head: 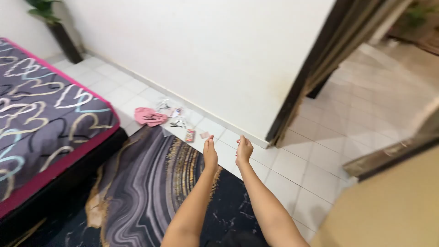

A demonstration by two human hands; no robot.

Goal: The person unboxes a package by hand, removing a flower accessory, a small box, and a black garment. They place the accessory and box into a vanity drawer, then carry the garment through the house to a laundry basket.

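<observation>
Your left hand [210,153] and right hand [243,150] reach forward side by side, both empty with fingers loosely extended, above the edge of the dark marbled rug [151,192]. Nearest them on the white tile floor [292,169] lie a small red packet [190,135] and, perhaps, a pink card [204,135]; a pink cloth [149,116] sits farther left, near the bed [41,119].

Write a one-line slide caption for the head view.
Two empty hands, left hand and right hand, reach out above the dark marbled rug toward small litter on white tiles.
</observation>
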